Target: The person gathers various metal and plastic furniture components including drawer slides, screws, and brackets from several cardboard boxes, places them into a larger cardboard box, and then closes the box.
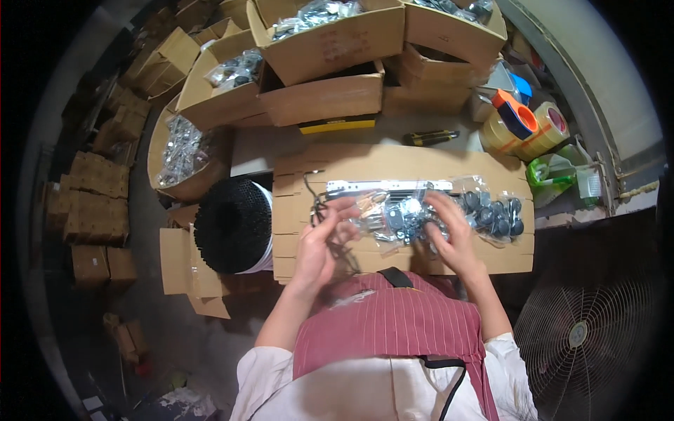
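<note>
My right hand (455, 238) is curled at the right side of a clear plastic bag of small metal parts (404, 217), its thumb and fingers on the bag. My left hand (326, 242) is at the bag's left end, fingers loosely apart and slightly blurred, beside a dark cord (314, 189). Whether its fingertips touch the bag I cannot tell. Behind the bag lies a long silver metal rail (390, 186) with holes. To the right is another clear bag with black round caster-like parts (498, 219). All of these lie on a flat cardboard box (295, 249).
Open cartons of bagged hardware (337, 42) stand along the back. A utility knife (432, 137), tape rolls with an orange dispenser (516, 116) and a green-white plastic packet (551, 172) sit at right. A black bristly bundle (232, 224) stands left; a fan (579, 333) is at lower right.
</note>
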Action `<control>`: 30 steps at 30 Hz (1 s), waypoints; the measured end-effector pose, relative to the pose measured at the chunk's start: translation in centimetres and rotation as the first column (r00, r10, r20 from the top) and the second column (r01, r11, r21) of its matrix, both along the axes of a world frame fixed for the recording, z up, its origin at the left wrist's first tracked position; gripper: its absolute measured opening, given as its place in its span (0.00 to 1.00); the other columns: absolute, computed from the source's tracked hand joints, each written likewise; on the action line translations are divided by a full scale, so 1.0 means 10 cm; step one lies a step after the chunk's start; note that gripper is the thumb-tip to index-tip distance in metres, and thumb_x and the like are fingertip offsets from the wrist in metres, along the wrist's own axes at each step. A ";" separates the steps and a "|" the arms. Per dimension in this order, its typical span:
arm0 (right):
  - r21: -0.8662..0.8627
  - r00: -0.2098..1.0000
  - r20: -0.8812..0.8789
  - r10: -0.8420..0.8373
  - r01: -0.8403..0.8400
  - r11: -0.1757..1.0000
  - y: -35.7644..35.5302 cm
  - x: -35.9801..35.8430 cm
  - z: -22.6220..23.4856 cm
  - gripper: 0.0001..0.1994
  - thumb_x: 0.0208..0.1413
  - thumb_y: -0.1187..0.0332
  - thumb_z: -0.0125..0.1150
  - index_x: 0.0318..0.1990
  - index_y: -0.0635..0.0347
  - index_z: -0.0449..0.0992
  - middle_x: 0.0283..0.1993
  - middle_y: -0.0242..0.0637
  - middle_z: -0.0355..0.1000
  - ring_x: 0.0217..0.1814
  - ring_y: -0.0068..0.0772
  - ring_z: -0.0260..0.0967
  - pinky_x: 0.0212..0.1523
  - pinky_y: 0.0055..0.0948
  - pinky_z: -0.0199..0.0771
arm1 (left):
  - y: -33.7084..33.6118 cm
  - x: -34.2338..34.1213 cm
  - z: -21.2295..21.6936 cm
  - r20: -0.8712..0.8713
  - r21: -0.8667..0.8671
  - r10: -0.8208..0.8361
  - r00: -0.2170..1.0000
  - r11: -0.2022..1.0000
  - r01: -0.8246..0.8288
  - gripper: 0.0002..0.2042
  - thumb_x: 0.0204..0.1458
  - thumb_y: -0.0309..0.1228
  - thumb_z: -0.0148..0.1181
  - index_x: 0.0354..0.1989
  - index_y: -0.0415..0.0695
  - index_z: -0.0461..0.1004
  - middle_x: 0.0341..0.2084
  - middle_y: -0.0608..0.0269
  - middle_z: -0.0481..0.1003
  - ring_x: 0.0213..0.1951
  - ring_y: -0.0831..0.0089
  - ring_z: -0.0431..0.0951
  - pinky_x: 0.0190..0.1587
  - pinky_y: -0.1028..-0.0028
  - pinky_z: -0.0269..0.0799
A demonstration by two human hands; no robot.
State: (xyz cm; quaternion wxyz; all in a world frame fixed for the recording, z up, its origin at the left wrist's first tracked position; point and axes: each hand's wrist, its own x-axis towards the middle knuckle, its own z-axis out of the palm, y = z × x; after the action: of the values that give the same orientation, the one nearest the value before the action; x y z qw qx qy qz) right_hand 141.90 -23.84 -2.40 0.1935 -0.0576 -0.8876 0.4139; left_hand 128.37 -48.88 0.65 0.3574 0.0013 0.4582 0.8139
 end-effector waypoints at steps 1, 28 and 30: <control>-0.152 0.996 0.023 0.089 -0.084 0.985 -0.13 -0.07 0.15 0.19 0.61 0.71 0.60 0.59 0.62 0.75 0.62 0.46 0.73 0.67 0.46 0.69 0.67 0.38 0.66 | 0.06 -0.01 -0.02 -0.024 0.114 -0.050 0.998 0.992 0.053 0.20 0.72 0.33 0.41 0.64 0.32 0.64 0.52 0.51 0.76 0.48 0.70 0.81 0.54 0.68 0.79; -0.978 0.922 0.175 0.345 0.121 0.172 -0.73 -0.36 0.21 0.14 0.70 0.62 0.50 0.47 0.66 0.74 0.38 0.40 0.76 0.35 0.31 0.77 0.36 0.30 0.80 | 0.25 0.26 0.00 -0.048 -0.196 -0.365 0.930 0.916 0.350 0.24 0.69 0.38 0.50 0.71 0.42 0.60 0.38 0.70 0.72 0.31 0.82 0.70 0.31 0.81 0.67; -0.941 0.910 0.335 0.245 0.309 0.138 -0.77 -0.31 0.38 0.16 0.71 0.58 0.50 0.50 0.64 0.75 0.36 0.35 0.74 0.33 0.26 0.72 0.35 0.26 0.75 | 0.28 0.22 0.00 -0.192 -0.347 -0.547 0.815 0.815 0.465 0.18 0.69 0.38 0.53 0.61 0.41 0.67 0.40 0.67 0.73 0.35 0.81 0.73 0.36 0.78 0.72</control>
State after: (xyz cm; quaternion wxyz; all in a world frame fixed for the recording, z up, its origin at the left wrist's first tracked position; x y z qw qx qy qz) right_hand 138.83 -31.57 1.38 -0.0757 -0.2758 -0.4107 0.8657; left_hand 130.60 -46.13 0.63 0.4899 0.1893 0.5988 0.6046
